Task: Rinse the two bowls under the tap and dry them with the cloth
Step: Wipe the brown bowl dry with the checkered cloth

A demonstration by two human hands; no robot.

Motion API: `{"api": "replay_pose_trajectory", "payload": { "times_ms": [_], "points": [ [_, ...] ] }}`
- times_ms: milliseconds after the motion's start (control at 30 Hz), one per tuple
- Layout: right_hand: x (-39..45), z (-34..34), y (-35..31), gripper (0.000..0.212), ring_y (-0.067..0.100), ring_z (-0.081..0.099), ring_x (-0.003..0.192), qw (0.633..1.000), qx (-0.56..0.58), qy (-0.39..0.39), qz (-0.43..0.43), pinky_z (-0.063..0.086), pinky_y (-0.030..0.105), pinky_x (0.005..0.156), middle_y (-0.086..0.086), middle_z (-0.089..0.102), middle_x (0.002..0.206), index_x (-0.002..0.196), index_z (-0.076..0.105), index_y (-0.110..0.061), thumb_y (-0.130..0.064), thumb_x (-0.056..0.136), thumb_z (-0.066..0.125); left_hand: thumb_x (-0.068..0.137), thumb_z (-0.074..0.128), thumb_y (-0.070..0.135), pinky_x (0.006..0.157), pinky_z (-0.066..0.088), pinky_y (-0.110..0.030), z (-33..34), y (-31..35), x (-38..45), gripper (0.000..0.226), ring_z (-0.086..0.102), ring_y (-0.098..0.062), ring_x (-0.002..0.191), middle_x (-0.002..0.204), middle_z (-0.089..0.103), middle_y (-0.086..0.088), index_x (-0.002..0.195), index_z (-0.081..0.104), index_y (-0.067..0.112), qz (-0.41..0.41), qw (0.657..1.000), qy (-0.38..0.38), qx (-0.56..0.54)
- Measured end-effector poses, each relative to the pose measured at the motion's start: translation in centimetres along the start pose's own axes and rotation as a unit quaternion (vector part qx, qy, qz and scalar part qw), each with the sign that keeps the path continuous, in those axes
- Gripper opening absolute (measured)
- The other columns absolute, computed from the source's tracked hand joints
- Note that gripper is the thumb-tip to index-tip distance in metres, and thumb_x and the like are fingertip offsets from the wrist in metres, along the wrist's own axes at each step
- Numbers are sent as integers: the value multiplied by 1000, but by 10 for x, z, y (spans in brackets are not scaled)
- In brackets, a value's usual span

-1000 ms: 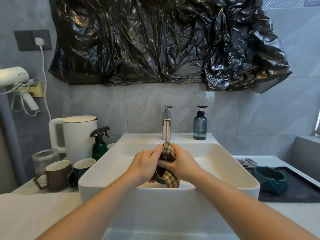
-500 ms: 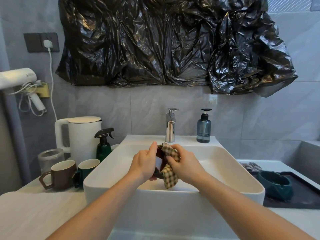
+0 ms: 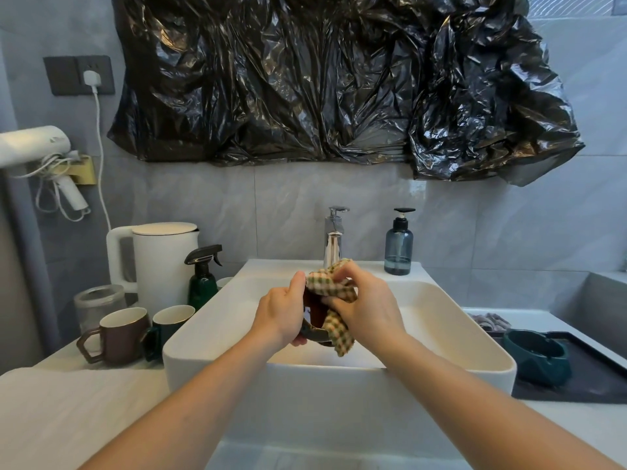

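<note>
Left hand (image 3: 283, 308) gripping brown bowl (image 3: 314, 312) on edge; right hand (image 3: 368, 305) at 3 o'clock pinching cloth (image 3: 334, 288), probably wiping inside.

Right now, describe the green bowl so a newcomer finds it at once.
Start at the white sink; right of it a dark tray lies on the counter. The green bowl sits on that tray's near-left part. It is the only teal dish there; the brown bowl is in the hands.

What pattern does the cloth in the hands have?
The cloth is checked green, orange and cream; head view.
</note>
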State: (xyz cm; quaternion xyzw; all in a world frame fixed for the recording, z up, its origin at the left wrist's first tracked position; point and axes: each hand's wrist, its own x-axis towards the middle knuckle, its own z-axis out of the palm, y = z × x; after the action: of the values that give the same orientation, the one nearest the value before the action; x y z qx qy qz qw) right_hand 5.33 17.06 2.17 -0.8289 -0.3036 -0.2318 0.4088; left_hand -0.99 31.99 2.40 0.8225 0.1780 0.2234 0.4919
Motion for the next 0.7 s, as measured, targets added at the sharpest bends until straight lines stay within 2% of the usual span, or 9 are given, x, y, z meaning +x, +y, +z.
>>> {"api": "replay_pose_trajectory", "payload": {
  "times_ms": [67,133,267,400,467,500,567,633,700],
  "points": [
    [-2,0,-1,27,9,59,102,999,5,-8,-50,52,30,84,-19,67,110,105,67,-35,-34,83,83,109,26,59,51,61,-33,-3,-2,3,69,75,-28,60,90,75,-15,92,71,9,-10,1000,18,-2],
    [-3,1,-5,25,10,55,111,995,-15,-29,-95,49,30,92,-18,66,119,113,75,-32,-35,88,79,109,24,60,50,61,-31,-5,-3,4,66,76,-28,64,93,75,-15,92,69,14,-14,1000,22,-5],
    [-4,3,-5,30,14,44,128,989,-57,-113,-80,39,30,106,-13,57,138,128,72,-32,-37,102,60,109,22,61,49,61,-30,-3,-4,6,69,76,-28,68,91,75,-14,93,70,15,-15,1000,13,15],
    [-6,1,-2,28,15,34,139,979,-53,-189,-51,32,33,112,-10,45,152,120,77,-31,-34,104,54,106,22,64,59,65,-35,-5,-8,10,76,76,-29,64,89,76,-15,91,72,10,-24,998,30,39],
    [-6,2,1,27,15,33,142,976,-47,-207,-40,34,37,115,-11,40,157,107,81,-30,-35,103,54,107,23,64,53,63,-31,-5,-8,10,72,76,-29,70,93,75,-14,87,70,13,-33,997,44,47],
    [-6,3,2,28,14,37,141,976,-46,-211,-32,37,39,114,-13,41,156,103,81,-30,-36,102,54,107,24,64,48,60,-28,-5,-8,11,70,76,-30,73,96,74,-14,85,69,15,-37,997,53,50],
    [-5,6,1,31,10,50,126,980,-54,-191,-22,49,39,102,-17,48,147,100,81,-28,-40,100,53,107,26,64,46,59,-28,-5,-7,10,69,75,-31,78,98,74,-14,86,69,14,-43,996,69,47],
    [-5,9,-3,32,7,59,102,988,-71,-135,-19,56,36,85,-18,59,129,93,80,-25,-41,97,52,107,25,63,49,62,-31,-4,-5,10,70,75,-31,78,96,74,-15,84,69,13,-48,995,77,39],
    [-4,10,-6,31,8,61,91,992,-91,-82,-18,57,34,77,-17,66,113,94,79,-27,-42,97,52,108,23,61,46,59,-27,-3,-4,10,70,75,-30,76,95,74,-15,84,68,13,-49,995,77,39]
  ]
}}
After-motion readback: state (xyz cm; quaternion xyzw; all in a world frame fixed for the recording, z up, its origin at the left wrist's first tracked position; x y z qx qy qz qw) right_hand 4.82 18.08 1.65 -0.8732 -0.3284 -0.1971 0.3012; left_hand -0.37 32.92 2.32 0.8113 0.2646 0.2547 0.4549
